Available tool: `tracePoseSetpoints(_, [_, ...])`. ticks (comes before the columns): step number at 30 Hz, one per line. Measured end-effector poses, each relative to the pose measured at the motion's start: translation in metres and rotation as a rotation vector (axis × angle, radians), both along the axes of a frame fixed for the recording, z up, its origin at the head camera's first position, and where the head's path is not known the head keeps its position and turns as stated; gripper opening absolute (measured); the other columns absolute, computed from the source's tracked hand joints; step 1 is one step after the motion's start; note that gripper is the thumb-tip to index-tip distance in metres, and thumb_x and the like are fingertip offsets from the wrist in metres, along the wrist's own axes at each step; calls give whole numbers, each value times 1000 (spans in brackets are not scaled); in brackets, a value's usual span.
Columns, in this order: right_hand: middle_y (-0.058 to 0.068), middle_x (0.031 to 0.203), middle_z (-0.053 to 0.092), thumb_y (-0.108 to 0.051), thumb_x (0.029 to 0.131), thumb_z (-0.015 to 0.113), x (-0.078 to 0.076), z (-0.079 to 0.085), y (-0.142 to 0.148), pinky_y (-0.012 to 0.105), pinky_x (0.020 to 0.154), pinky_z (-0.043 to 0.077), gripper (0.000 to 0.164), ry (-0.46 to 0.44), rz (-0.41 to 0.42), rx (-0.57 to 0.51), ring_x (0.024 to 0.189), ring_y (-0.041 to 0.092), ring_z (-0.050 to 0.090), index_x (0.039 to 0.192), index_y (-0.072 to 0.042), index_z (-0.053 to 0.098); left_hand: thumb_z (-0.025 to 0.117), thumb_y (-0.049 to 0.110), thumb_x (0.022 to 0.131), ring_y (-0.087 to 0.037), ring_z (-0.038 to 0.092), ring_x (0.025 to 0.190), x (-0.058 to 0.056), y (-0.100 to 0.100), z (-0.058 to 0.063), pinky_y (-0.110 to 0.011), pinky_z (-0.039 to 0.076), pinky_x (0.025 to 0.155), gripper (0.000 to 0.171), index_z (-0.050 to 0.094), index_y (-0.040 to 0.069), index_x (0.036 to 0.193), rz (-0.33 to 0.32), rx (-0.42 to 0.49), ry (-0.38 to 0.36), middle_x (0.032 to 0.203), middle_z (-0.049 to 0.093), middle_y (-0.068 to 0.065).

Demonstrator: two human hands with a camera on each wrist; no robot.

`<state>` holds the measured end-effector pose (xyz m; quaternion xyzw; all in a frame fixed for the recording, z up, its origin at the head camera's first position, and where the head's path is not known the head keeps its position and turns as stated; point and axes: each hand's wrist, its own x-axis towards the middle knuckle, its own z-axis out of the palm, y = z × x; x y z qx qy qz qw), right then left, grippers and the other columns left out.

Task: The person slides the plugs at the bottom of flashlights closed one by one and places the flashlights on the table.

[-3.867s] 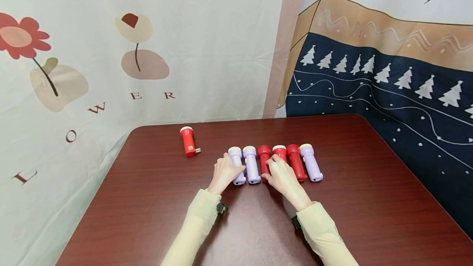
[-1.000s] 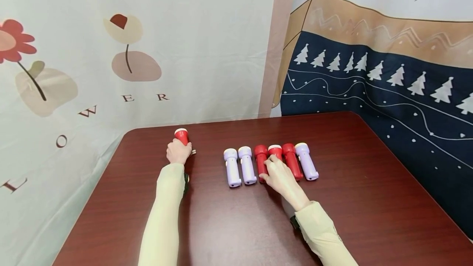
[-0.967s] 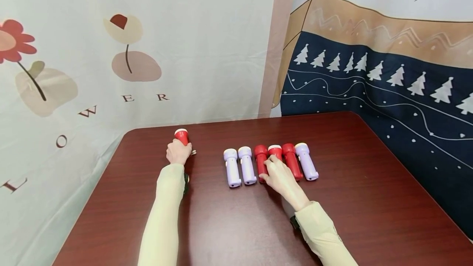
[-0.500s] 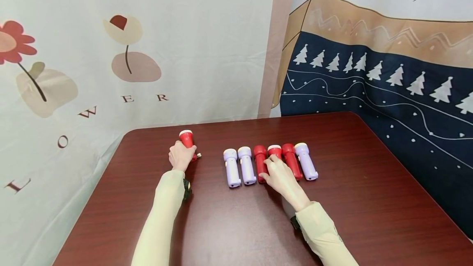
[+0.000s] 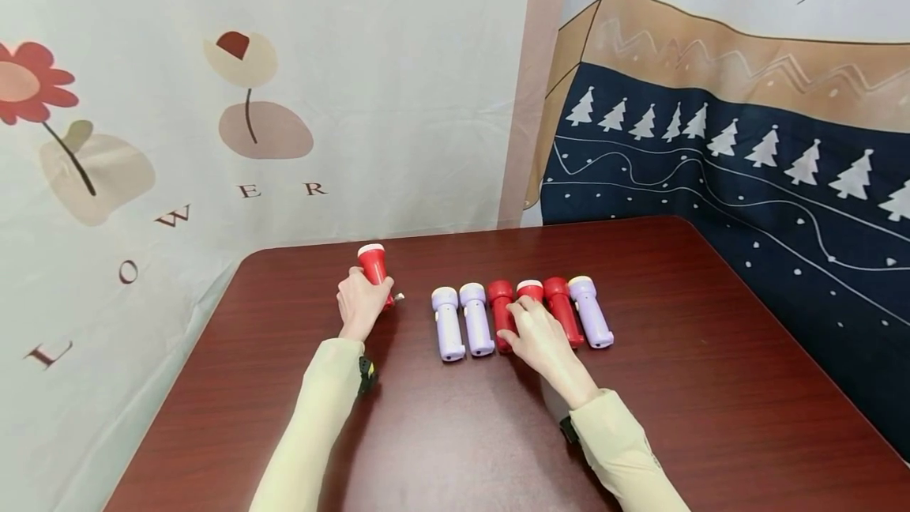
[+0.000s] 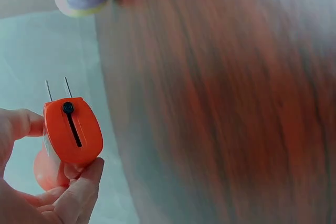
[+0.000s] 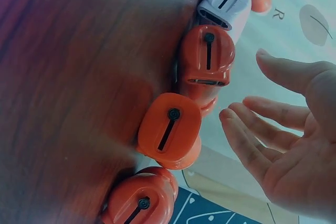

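My left hand (image 5: 361,305) grips a red flashlight (image 5: 373,264) at the table's back left, its white-rimmed head pointing away. In the left wrist view, two metal plug prongs stick out beside the flashlight's orange-looking end (image 6: 76,132). My right hand (image 5: 542,342) is over the middle of a row of flashlights, fingers loosely bent. The right wrist view shows it apart from them and holding nothing. Under it lie a dark red flashlight (image 5: 501,308) and a white-rimmed red flashlight (image 5: 530,289), partly hidden by the hand. Another dark red flashlight (image 5: 562,311) lies just right.
Two lilac flashlights (image 5: 449,328) form the row's left end, and one lilac flashlight (image 5: 592,314) its right end. All lie on a brown wooden table (image 5: 441,441). Behind it hang a pale flower-print cloth (image 5: 398,101) and a dark tree-print cloth (image 5: 711,172).
My left hand left the leftmost lilac flashlight, took hold of the lone red flashlight, and has since shifted it slightly right. The right hand stays over the row.
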<state>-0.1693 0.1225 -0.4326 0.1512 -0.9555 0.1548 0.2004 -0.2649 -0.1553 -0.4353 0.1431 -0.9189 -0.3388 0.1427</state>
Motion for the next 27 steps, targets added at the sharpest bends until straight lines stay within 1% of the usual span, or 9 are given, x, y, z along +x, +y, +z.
tracePoseSetpoints(6, [11,92,63,-23,75,80,1,3,-1,37,71,56,35,68,19,-30,79,24,64,100,-2,68,65,33,80,-41,64,81,10,19,8,-48,51,72,52,53,-2,116,-22,30,39,94,67,-23])
tracePoseSetpoints(11, [10,92,64,-24,76,79,1,6,-2,36,71,56,34,106,34,-43,81,23,64,101,-3,68,66,32,79,-39,65,83,20,35,15,-48,50,73,52,53,-1,117,-62,54,61,92,68,-21])
tracePoseSetpoints(14, [10,93,64,-24,75,79,1,7,-3,36,71,56,34,118,42,-49,81,23,64,101,-3,68,67,31,79,-37,65,83,27,42,19,-47,50,73,51,53,-1,116,-89,74,81,91,68,-19])
tracePoseSetpoints(18, [10,92,64,-23,75,80,1,8,-4,36,71,56,34,121,47,-59,80,23,64,100,-3,67,70,31,79,-35,66,85,34,51,22,-46,50,74,52,53,0,116,-117,101,105,96,70,-18])
tracePoseSetpoints(23, [10,94,65,-22,75,79,2,10,-7,36,70,55,33,123,52,-69,81,24,64,100,-4,67,71,31,79,-35,66,89,40,59,23,-45,50,77,51,53,1,116,-145,118,100,101,70,-17])
tracePoseSetpoints(27, [9,96,66,-20,75,79,3,11,-9,37,71,56,32,120,69,-86,83,24,65,100,-5,67,72,30,78,-33,67,89,45,66,24,-44,50,78,51,54,1,115,-164,138,103,100,71,-17])
